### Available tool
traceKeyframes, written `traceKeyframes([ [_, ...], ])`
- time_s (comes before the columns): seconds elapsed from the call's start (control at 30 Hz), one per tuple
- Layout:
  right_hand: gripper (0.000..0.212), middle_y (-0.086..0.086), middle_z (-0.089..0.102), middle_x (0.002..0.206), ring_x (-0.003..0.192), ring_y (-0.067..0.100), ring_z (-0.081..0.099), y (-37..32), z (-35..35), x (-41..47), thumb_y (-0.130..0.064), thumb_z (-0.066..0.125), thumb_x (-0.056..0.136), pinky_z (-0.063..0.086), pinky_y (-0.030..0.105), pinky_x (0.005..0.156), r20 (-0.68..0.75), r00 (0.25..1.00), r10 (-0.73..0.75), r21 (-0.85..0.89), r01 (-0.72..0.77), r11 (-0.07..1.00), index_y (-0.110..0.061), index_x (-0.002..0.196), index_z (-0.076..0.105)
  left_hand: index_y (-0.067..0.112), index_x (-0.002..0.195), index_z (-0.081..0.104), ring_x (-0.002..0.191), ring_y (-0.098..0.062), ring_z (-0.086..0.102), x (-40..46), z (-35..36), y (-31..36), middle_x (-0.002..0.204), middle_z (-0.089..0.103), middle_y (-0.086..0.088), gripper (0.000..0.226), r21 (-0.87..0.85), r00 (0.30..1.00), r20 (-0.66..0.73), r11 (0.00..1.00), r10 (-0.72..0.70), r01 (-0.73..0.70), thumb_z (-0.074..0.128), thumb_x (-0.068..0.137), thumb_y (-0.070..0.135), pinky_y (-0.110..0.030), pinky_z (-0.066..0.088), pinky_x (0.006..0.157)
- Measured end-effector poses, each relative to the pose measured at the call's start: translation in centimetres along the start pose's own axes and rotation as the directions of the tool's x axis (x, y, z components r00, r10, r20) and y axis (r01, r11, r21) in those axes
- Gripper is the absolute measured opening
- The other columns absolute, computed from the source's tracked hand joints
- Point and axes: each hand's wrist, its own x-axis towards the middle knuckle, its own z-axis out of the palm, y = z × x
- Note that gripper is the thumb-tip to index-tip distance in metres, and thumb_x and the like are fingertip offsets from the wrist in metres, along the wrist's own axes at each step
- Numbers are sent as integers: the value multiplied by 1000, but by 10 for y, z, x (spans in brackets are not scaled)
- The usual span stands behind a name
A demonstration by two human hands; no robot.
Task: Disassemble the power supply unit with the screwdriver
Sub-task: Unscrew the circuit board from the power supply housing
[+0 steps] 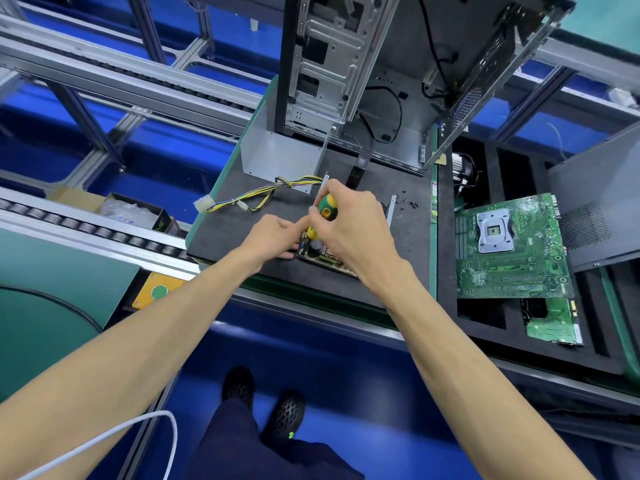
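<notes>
Right hand (349,223) wrapped round green-and-yellow plastic-handled screwdriver (325,209), upright over exposed tan power supply circuit board (323,259) on dark tabletop (239,230), near side of grey metal computer case (332,64). Left hand (273,237) pinching board's left edge. Probably light, rigid, fragile; best held by edges.

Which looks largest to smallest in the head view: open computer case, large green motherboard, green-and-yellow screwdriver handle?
1. Open grey metal computer case
2. Large green motherboard
3. Green-and-yellow screwdriver handle, partly hidden by the right hand

Mat (242,233) bears circuit board (325,259), perhaps screws (410,201)
</notes>
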Motion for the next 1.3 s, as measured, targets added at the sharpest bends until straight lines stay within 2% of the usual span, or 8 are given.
traceKeyframes([
  [0.3,44,15,69,98,95,41,66,-15,-2,7,-44,39,108,35,37,67,103,986,131,-413,-77,907,-9,103,66,12,93,75,89,-12,75,1,-7,-4,92,78,-2,51,-102,996,59,992,-68,74,62,90,61,-29,62,75],
  [0.5,40,16,51,121,88,44,62,-25,-12,20,-17,51,100,44,42,72,320,946,58,-227,18,974,-14,138,37,9,95,74,94,-16,74,4,-7,-6,95,77,-6,50,-130,995,50,987,-86,92,59,94,56,-36,62,84],
  [0.63,42,12,38,115,84,38,57,-28,-16,25,-27,51,102,38,39,71,360,925,122,-310,-5,951,-16,140,36,7,96,74,95,-16,74,9,-8,-12,94,78,-7,44,-147,993,50,983,-103,110,60,97,48,-40,61,88],
  [0.73,37,16,54,115,89,35,49,-26,-19,32,-31,41,108,35,39,72,343,915,213,-368,-78,927,-10,138,37,7,95,75,92,-16,75,12,-9,-15,90,79,-5,43,-161,991,57,979,-118,126,62,95,48,-41,61,87],
  [0.87,55,15,43,127,87,39,61,-29,-17,33,-24,54,99,45,41,74,434,895,106,-265,14,964,-21,149,30,5,93,75,89,-16,76,11,-12,-12,88,79,-6,67,-174,988,110,976,-109,127,69,69,68,-39,62,84],
  [1.0,48,16,47,128,83,35,49,-22,-14,32,-35,45,106,39,40,73,349,924,159,-344,-32,939,-21,150,31,6,96,74,87,-15,76,12,-15,-8,88,79,-4,77,-139,986,132,983,-102,120,73,57,72,-33,62,74],
  [1.2,61,14,41,126,76,37,60,-25,-13,34,-26,53,96,42,39,67,360,931,62,-224,21,974,-22,151,27,5,91,73,89,-21,76,16,-15,-8,97,77,-14,37,-153,982,146,978,-118,140,71,89,42,-39,62,81],
  [1.3,50,15,47,124,90,39,61,-24,-9,32,-39,48,102,42,40,73,326,940,104,-271,-13,962,-20,146,36,4,90,73,91,-23,75,16,-16,-9,95,77,-14,50,-179,981,154,973,-118,145,76,69,49,-40,61,82],
])
